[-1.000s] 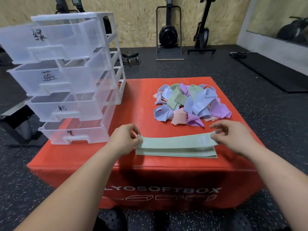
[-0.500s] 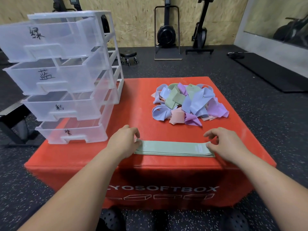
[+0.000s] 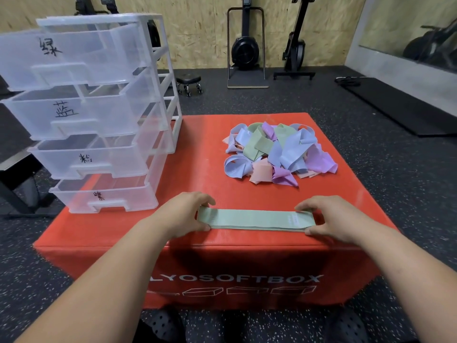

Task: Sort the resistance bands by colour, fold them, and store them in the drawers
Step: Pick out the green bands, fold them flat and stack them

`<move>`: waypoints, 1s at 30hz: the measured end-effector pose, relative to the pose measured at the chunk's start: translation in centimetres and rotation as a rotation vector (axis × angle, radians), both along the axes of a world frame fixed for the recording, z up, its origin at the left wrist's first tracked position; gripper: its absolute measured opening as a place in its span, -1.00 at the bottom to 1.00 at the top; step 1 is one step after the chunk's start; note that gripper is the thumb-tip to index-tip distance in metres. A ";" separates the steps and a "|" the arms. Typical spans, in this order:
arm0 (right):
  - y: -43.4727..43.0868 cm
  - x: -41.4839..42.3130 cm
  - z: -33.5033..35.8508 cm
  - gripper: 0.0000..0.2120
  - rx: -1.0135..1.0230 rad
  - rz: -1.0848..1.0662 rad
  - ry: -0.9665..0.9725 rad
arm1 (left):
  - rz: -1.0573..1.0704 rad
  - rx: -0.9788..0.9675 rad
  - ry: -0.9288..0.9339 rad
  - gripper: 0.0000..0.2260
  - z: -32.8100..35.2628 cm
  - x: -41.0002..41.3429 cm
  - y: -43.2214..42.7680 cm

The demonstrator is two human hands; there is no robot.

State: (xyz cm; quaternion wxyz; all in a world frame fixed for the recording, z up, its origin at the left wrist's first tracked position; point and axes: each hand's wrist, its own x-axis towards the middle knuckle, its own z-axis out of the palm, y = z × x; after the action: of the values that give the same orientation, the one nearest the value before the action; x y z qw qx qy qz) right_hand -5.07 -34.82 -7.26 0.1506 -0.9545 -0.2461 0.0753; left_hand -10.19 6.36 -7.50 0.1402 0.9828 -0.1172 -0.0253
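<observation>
A flat stack of green bands point(image 3: 254, 219) lies near the front edge of the red soft box point(image 3: 197, 157). My left hand point(image 3: 183, 214) grips its left end, fingers on the far edge and thumb on the near edge. My right hand point(image 3: 333, 216) grips the right end the same way. A loose pile of blue, green, purple and pink bands point(image 3: 279, 152) sits behind, toward the right. The clear drawer unit point(image 3: 99, 115) stands on the box's left side, its labelled drawers pulled out and looking empty.
Upright gym machines point(image 3: 244, 45) stand against the wooden back wall, with a small rolling stool point(image 3: 189, 80) in front of it. A black mat point(image 3: 395, 105) lies on the floor at right. A dark bench frame point(image 3: 14, 174) is left of the box.
The top green band, held slightly raised a second ago, now lies flat and lined up on the stack. Both hands have settled at the stack's ends.
</observation>
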 end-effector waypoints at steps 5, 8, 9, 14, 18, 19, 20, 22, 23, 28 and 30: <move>0.0 -0.1 0.2 -0.41 -0.015 0.015 -0.009 | 0.000 -0.014 -0.005 -0.29 -0.1 -0.1 -0.1; -0.1 0.1 0.1 -0.40 -0.013 0.019 -0.013 | -0.009 -0.002 -0.009 -0.29 -0.2 0.1 -0.1; -0.1 0.2 0.1 -0.40 -0.013 0.021 -0.007 | -0.012 0.004 -0.003 -0.29 -0.2 0.1 -0.1; 0.6 1.0 0.8 -0.43 0.066 0.018 0.002 | -0.033 -0.063 -0.024 -0.32 -0.2 1.0 -0.5; 2.2 2.8 1.6 -0.52 0.169 -0.044 -0.061 | -0.005 -0.128 -0.087 -0.44 0.0 2.9 -1.5; 2.7 3.4 1.7 -0.53 0.177 -0.056 -0.073 | -0.001 -0.138 -0.095 -0.46 0.0 3.5 -1.8; 3.3 4.1 1.8 -0.53 0.182 -0.063 -0.087 | 0.000 -0.141 -0.101 -0.48 -0.1 4.2 -2.2; 4.5 5.5 1.8 -0.51 0.197 -0.083 -0.114 | 0.006 -0.132 -0.102 -0.50 -0.2 5.6 -2.8; 5.3 6.2 1.7 -0.49 0.216 -0.093 -0.127 | 0.012 -0.131 -0.101 -0.50 -0.3 6.3 -3.1; 9.6 10.5 1.4 -0.44 0.246 -0.179 -0.150 | 0.100 -0.173 -0.128 -0.54 -0.8 9.4 -3.8; 11.1 12.1 1.4 -0.43 0.230 -0.210 -0.159 | 0.120 -0.171 -0.128 -0.57 -1.1 10.3 -3.9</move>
State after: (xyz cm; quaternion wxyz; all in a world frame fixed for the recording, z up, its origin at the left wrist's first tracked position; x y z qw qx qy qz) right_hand 7.02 -23.72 -5.87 0.2458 -0.9545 -0.1631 -0.0451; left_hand 0.12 2.43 -8.62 0.2167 0.9722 -0.0688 0.0561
